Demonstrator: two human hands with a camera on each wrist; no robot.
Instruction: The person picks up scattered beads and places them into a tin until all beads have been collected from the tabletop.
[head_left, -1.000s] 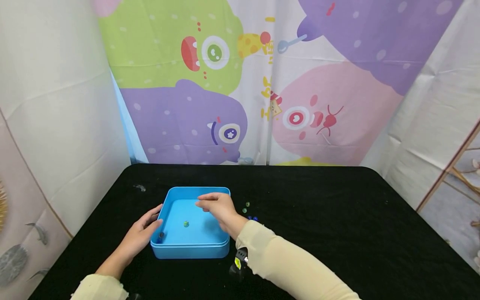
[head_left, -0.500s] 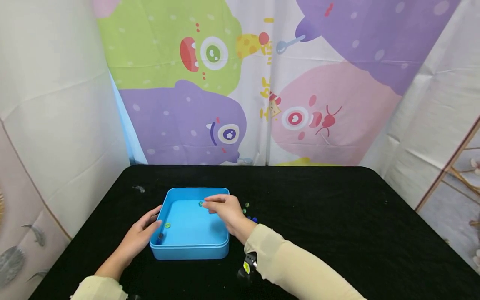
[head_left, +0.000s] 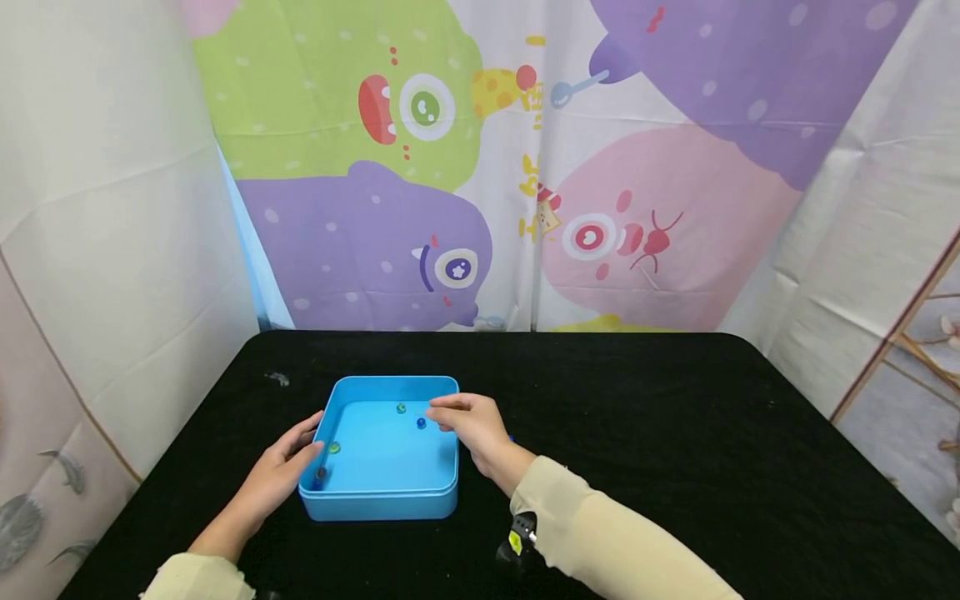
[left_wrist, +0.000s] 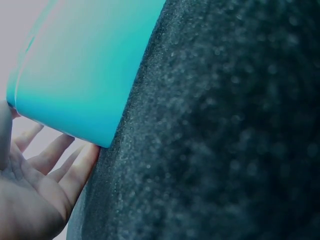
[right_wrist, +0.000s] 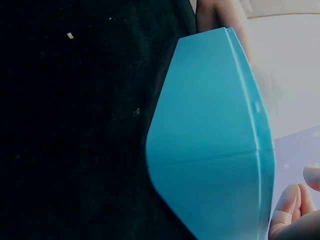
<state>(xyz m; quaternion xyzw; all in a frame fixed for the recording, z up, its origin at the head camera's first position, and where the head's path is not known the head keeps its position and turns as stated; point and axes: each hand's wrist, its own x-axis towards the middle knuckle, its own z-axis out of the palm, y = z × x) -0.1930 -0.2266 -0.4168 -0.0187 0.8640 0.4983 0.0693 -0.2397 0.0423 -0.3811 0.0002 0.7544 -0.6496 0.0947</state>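
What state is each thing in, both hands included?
Blue box: upright, open-topped, marbles inside.
Left hand: touching the box's left side.
Right hand: over the box's right rim; whether it holds anything is unclear.
Rear green marble: loose in the box.
Left green marble: loose, near the left wall.
Blue marble: loose, near the right hand.
Dark marble: loose, by the box's left wall.
Curtain: hanging, creased.

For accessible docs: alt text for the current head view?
A person's right hand hovers over the right edge of a blue box on a black table; the left hand touches its left side. Two green marbles, a blue marble and something dark lie inside. A cartoon-print curtain hangs behind.
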